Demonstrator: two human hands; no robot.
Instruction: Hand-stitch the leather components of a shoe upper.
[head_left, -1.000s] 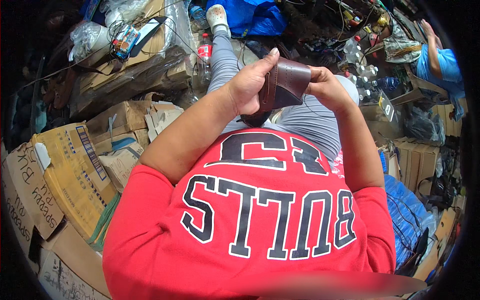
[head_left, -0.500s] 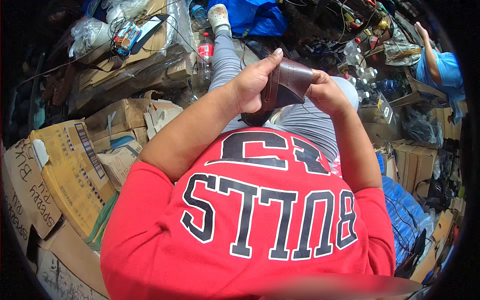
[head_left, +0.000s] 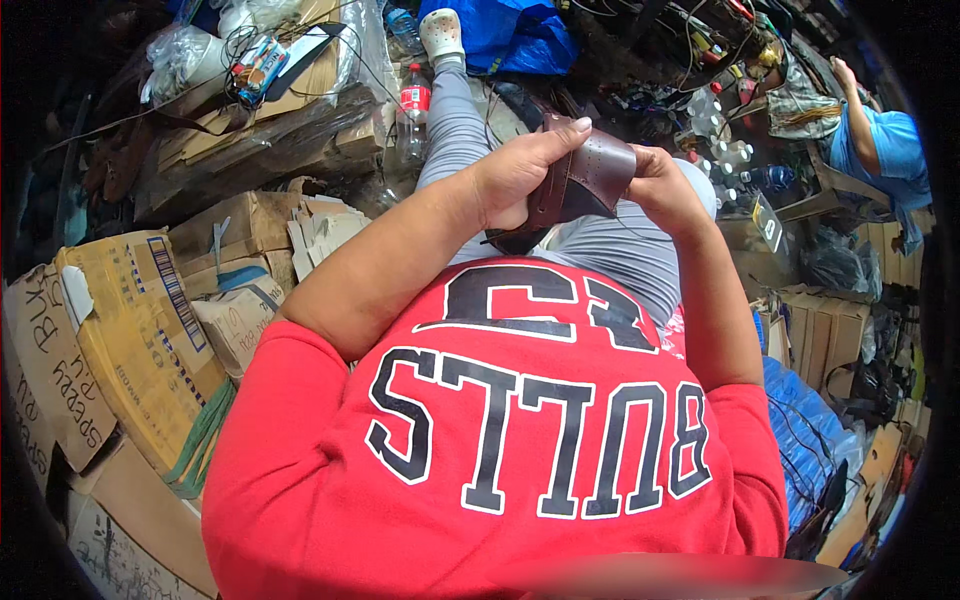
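Both hands meet over the lap at about one o'clock from the picture's centre: the left hand (head_left: 515, 180) is wrapped around the near side of a dark brown perforated leather shoe upper (head_left: 583, 182), thumb laid along its top edge, while the right hand (head_left: 665, 190) is closed on its far end, fingers curled under where I cannot quite see them. Compared with a second ago the leather piece sits in almost the same spot between the palms, tilted only slightly more toward the right, so the grip has simply been kept and the work on it looks unfinished. Grey trouser legs (head_left: 450, 130) stretch away toward twelve o'clock, ending in a white clog (head_left: 441, 30). A clear plastic bottle with a red label (head_left: 413, 108) stands at eleven o'clock beside flattened brown cardboard boxes (head_left: 140, 330) that fill the nine o'clock side. Another person in a blue shirt (head_left: 885, 150) is at two o'clock.
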